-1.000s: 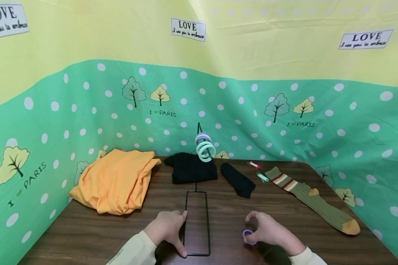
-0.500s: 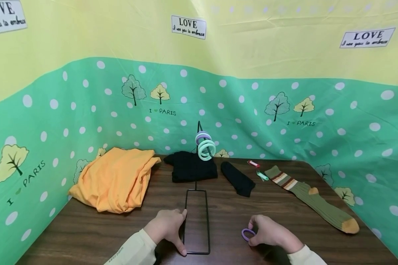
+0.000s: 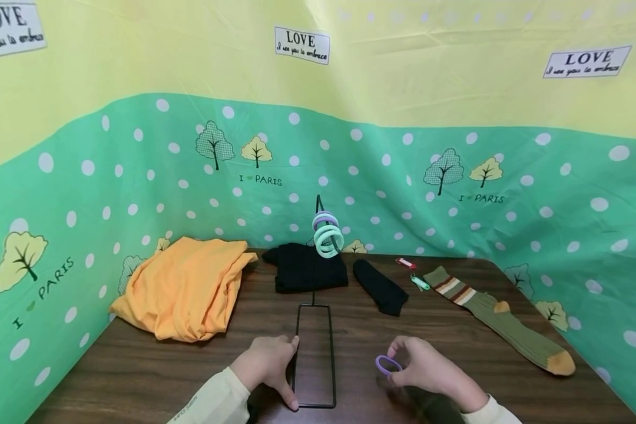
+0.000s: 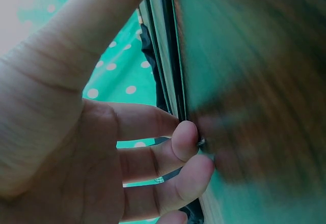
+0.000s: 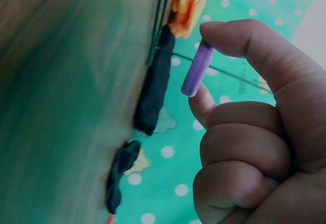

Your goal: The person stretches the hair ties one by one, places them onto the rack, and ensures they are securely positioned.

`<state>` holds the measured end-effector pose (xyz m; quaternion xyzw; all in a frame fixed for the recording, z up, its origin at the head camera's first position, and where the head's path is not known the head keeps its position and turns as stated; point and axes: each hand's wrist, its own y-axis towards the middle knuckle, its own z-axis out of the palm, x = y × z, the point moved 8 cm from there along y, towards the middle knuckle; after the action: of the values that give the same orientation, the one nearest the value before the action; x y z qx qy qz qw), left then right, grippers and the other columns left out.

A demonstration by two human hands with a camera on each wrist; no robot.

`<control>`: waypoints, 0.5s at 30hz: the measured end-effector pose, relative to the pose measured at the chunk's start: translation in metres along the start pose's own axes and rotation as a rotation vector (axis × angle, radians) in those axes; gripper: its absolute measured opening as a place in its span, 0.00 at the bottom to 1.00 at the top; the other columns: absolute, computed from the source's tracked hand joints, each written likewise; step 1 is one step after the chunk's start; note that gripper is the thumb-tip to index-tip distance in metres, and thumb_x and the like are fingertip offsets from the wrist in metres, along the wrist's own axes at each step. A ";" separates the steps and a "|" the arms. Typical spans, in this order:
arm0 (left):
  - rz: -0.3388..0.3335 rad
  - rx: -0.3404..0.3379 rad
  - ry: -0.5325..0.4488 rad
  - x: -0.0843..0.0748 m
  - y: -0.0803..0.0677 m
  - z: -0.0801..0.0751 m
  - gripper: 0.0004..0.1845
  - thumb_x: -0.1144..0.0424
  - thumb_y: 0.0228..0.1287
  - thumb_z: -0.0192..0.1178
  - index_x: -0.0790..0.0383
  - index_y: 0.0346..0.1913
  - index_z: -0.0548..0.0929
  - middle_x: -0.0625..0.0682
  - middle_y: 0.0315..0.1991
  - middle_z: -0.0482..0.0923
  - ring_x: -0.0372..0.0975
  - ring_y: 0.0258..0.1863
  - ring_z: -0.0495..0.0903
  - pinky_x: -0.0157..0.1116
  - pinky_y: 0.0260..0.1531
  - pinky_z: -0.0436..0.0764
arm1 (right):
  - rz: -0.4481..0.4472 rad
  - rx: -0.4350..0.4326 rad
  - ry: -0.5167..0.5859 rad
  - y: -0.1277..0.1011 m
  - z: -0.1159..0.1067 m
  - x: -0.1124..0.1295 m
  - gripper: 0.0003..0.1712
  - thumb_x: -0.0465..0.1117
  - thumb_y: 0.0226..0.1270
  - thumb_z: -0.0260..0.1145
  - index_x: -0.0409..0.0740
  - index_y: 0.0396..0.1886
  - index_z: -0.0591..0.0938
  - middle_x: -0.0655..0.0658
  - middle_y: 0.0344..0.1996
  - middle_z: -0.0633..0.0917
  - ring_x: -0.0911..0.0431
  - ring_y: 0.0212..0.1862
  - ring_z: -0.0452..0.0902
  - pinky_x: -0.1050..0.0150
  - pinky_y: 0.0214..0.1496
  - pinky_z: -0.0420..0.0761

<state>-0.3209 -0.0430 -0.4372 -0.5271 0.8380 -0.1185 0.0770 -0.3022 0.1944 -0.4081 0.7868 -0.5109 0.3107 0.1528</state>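
A black wire stand has its rectangular base [image 3: 331, 353] flat on the brown table [image 3: 138, 371]. Its upright peg carries mint and lilac rings [image 3: 327, 235]. My left hand [image 3: 283, 371] grips the base's left rail, thumb along it near the front corner. In the left wrist view my fingertips [image 4: 186, 137] press against that black rail [image 4: 170, 56]. My right hand [image 3: 394, 362] pinches a purple ring [image 3: 384, 365] just right of the base, a little above the table. The right wrist view shows the purple ring [image 5: 196, 68] edge-on between thumb and forefinger.
An orange cloth [image 3: 185, 288] lies at the back left. A folded black cloth [image 3: 307, 268] and a black sock [image 3: 381, 287] lie behind the stand. A green striped sock [image 3: 500, 321], a red clip [image 3: 405, 263] and a green clip [image 3: 420, 283] lie to the right.
My right hand has lifted the purple ring off the table and carried it a little left, toward the stand's base. My left hand has stayed on the rail.
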 end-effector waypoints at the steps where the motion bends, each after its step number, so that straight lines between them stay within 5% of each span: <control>1: -0.001 0.000 -0.002 0.000 0.000 0.000 0.63 0.26 0.20 0.68 0.54 0.67 0.65 0.52 0.60 0.72 0.43 0.56 0.75 0.43 0.41 0.78 | -0.005 -0.003 0.006 -0.001 -0.001 0.004 0.17 0.41 0.48 0.71 0.41 0.34 0.75 0.54 0.18 0.72 0.67 0.16 0.61 0.71 0.18 0.64; 10: -0.008 0.013 0.000 0.000 0.000 0.001 0.63 0.26 0.21 0.68 0.53 0.67 0.65 0.51 0.60 0.72 0.43 0.56 0.75 0.43 0.41 0.78 | -0.055 -0.129 -0.010 -0.011 -0.012 0.042 0.18 0.43 0.50 0.72 0.45 0.38 0.75 0.58 0.12 0.71 0.69 0.14 0.59 0.72 0.17 0.65; 15: -0.001 0.000 0.002 0.000 -0.001 -0.001 0.63 0.26 0.20 0.68 0.53 0.67 0.65 0.51 0.59 0.72 0.43 0.55 0.75 0.42 0.41 0.78 | -0.158 -0.262 -0.030 -0.020 -0.021 0.076 0.17 0.42 0.50 0.72 0.49 0.37 0.75 0.61 0.11 0.67 0.71 0.14 0.57 0.72 0.16 0.64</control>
<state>-0.3200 -0.0432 -0.4363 -0.5275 0.8377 -0.1192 0.0761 -0.2694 0.1611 -0.3421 0.8026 -0.4857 0.2165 0.2704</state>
